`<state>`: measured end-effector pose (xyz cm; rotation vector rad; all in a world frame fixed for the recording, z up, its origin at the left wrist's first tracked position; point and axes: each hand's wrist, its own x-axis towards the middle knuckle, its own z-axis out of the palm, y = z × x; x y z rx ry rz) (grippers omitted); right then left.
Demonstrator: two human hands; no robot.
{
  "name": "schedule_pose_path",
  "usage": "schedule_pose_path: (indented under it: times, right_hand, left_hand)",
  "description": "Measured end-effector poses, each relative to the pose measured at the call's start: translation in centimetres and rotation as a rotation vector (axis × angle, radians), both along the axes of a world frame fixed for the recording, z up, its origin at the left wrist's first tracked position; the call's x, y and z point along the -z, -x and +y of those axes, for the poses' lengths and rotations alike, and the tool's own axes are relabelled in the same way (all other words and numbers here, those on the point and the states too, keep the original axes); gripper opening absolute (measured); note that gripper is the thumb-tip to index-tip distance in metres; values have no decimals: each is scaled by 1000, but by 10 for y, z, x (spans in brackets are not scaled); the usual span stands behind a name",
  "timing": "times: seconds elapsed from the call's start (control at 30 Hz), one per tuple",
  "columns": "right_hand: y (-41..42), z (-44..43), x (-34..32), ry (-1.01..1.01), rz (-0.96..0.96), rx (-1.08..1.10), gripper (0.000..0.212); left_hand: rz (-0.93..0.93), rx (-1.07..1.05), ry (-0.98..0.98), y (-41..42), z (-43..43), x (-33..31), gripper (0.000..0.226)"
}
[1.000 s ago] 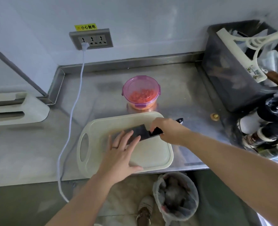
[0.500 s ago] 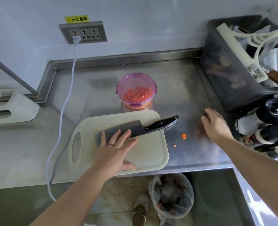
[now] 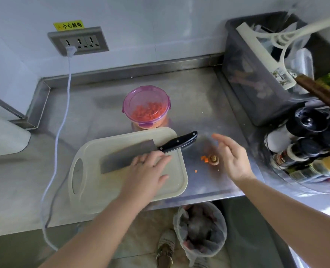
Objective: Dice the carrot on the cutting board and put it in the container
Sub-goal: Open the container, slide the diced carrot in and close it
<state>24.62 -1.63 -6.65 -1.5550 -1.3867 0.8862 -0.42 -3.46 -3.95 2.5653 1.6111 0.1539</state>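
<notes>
A person's left hand (image 3: pixel 147 171) lies flat and open on the cutting board (image 3: pixel 171 187), just beside the knife (image 3: pixel 140 153) lying on it, while the right hand (image 3: pixel 232 157) hovers open and empty over the steel counter (image 3: pixel 199 97). The diced carrot (image 3: pixel 147 112) already sits in the container (image 3: pixel 146 107) at 12 o'clock from the board. Judged from this, only cleanup remains: a carrot end (image 3: pixel 214 159) and stray bits (image 3: pixel 204 158) at 3 o'clock call for a fingertip pinch. A bin (image 3: pixel 200 227) stands below the counter edge.
</notes>
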Motion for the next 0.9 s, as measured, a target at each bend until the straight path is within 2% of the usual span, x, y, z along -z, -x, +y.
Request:
schedule_pose_path:
  times: [0.07, 0.17, 0.33, 0.5, 0.6, 0.73, 0.8, 0.9]
  right_hand:
    - [8, 12, 2, 70, 201, 92, 29]
    - [21, 12, 13, 111, 335, 76, 30]
    - [31, -8, 24, 45, 333, -105, 32]
    - [30, -34, 25, 55, 338, -156, 32]
    - [23, -38, 16, 78, 445, -89, 32]
    - [4, -37, -6, -28, 637, 275, 32]
    - [3, -44, -4, -36, 645, 406, 32]
    - [17, -53, 8, -1, 627, 484, 32]
  left_hand:
    - [-125, -66, 155, -37, 4, -6, 51]
    - [-165, -155, 333, -68, 10, 14, 43]
    - [-205, -192, 292, -78, 9, 23, 32]
    - [-321, -180, 300, -72, -5, 24, 15]
    - [-585, -273, 321, -75, -6, 20, 20]
    - [-978, -376, 497, -99, 5, 18, 21]
    - [-1136, -465, 582, -115, 5, 22, 26]
    - [-1367, -591, 565, -129, -1, 30, 30]
